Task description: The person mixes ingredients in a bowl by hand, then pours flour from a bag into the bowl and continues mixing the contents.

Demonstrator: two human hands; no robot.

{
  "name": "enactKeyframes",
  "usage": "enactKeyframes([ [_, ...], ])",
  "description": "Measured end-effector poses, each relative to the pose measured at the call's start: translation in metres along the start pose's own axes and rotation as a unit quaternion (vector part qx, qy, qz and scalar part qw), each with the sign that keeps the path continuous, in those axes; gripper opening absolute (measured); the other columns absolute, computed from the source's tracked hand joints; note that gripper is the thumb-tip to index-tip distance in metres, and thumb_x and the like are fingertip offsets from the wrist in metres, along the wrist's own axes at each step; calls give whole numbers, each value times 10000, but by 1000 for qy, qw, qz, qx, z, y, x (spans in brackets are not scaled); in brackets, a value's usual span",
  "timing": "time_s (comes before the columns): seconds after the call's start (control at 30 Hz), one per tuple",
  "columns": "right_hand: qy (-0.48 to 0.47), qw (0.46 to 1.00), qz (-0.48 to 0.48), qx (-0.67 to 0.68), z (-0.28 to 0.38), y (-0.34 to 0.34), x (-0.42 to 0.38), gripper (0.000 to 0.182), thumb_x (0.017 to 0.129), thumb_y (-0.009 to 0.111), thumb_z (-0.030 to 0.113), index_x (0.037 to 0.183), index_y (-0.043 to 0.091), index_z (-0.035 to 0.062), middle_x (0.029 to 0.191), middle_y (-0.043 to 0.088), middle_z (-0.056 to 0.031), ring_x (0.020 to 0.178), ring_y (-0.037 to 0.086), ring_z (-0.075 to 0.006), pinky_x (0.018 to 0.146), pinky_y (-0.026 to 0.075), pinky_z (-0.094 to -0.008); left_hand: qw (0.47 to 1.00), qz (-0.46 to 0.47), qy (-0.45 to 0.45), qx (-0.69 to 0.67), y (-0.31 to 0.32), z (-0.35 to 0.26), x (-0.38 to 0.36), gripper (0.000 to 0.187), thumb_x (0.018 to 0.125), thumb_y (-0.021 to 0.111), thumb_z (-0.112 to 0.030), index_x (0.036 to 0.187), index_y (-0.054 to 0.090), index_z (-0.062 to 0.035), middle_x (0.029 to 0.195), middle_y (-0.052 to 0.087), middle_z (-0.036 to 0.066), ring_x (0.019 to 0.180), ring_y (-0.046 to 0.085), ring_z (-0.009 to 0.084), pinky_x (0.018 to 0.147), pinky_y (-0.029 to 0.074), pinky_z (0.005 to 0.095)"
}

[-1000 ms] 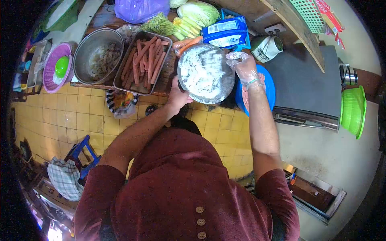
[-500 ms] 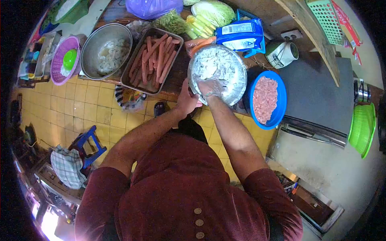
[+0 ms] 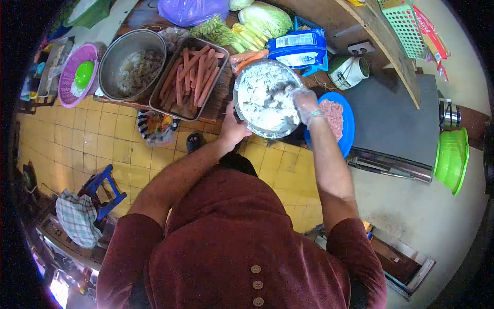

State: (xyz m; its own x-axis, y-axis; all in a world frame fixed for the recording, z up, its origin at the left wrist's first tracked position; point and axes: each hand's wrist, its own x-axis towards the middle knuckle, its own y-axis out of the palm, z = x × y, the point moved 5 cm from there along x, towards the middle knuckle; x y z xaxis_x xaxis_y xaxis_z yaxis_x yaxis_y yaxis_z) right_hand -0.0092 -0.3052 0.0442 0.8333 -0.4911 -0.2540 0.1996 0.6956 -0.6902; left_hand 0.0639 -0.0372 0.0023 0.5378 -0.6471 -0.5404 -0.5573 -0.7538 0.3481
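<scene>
A round metal bowl (image 3: 268,133) holds a loose white floury mass (image 3: 265,95), with darker clumps toward its right side. My left hand (image 3: 235,129) grips the bowl's lower left rim, thumb along the edge. On the opposite side, my right hand (image 3: 307,105) wears a clear plastic glove and reaches over the rim, its fingertips at the white mass; I cannot tell how its fingers are bent. Just beyond that wrist is a blue basin (image 3: 348,135) of pale pink chopped meat (image 3: 333,117), partly covered by the hand and forearm.
Left of the bowl lie a metal tray (image 3: 180,114) of sausages (image 3: 198,74) and a large pot (image 3: 105,77) with pale wet pieces. Behind are cabbage (image 3: 267,20), a blue packet (image 3: 297,47) and carrots (image 3: 249,59). A grey-topped appliance (image 3: 396,123) stands right.
My right hand has moved from the bowl's lower middle to its right edge. Dark clumps now show in the white mass. The whole view has shifted slightly; my left hand stays at the rim.
</scene>
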Motion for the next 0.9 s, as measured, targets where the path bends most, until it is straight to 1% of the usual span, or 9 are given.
enactKeyframes([
  [0.1,185,888,-53,418,94,-18,-28,214,892,654,122,1065,674,-2,891,686,-58,684,626,-159,571,512,-310,1000,-6,-2,-14,1,-2,-2,750,879,532,87,1485,160,-151,1242,528,165,917,659,246,639,622,350],
  [0.23,149,900,-138,385,84,-10,-35,175,910,625,101,1052,692,23,831,665,-15,641,583,-104,549,472,-242,1000,7,9,-26,2,-4,-3,760,880,528,92,1489,148,-157,1249,525,161,929,654,247,654,625,352],
  [0.37,99,988,-73,-94,56,36,-42,548,830,685,444,1173,643,19,1061,683,-241,993,658,-398,891,498,-413,1000,6,-4,-12,0,-1,-1,769,882,523,95,1487,133,-177,1228,529,175,898,663,260,663,630,357],
  [0.43,163,984,4,76,52,86,-39,1020,781,770,334,1508,168,-53,1356,529,-249,1245,527,-300,1035,400,-345,1000,11,-9,-22,2,3,1,767,884,524,92,1485,133,-181,1210,532,182,882,666,260,665,631,359],
  [0.53,187,952,-83,-227,63,122,-27,1218,728,747,522,1516,23,-59,1236,621,-224,1174,567,-386,1085,363,-391,1000,22,-17,3,2,4,2,777,880,522,96,1484,122,-187,1162,540,193,849,671,263,657,631,365],
  [0.67,206,935,-76,-279,46,121,-11,1086,742,708,500,1493,176,-77,1074,689,-200,1049,623,-400,999,445,-414,999,-7,31,25,-2,9,6,769,868,501,116,1473,122,-170,1132,543,202,840,678,285,650,634,382],
  [0.73,168,965,-62,-190,36,114,-6,857,730,723,385,1378,412,-82,979,706,-199,959,660,-391,875,513,-443,1000,21,-19,2,2,4,8,770,888,488,137,1460,92,-193,1331,425,226,909,681,344,694,638,434],
  [0.8,182,964,-131,-140,36,93,-21,596,714,725,195,1218,554,-72,960,709,-173,855,687,-331,732,550,-408,1000,5,9,-6,1,-1,6,771,855,517,114,1473,144,-156,1133,548,198,851,680,287,649,634,388],
  [0.9,100,961,-105,234,7,55,-29,484,731,625,-57,1212,568,-53,985,696,-116,839,681,-219,734,558,-315,999,-26,-2,-33,-2,1,7,777,851,528,114,1477,156,-156,1129,557,192,850,680,279,643,633,383],
])
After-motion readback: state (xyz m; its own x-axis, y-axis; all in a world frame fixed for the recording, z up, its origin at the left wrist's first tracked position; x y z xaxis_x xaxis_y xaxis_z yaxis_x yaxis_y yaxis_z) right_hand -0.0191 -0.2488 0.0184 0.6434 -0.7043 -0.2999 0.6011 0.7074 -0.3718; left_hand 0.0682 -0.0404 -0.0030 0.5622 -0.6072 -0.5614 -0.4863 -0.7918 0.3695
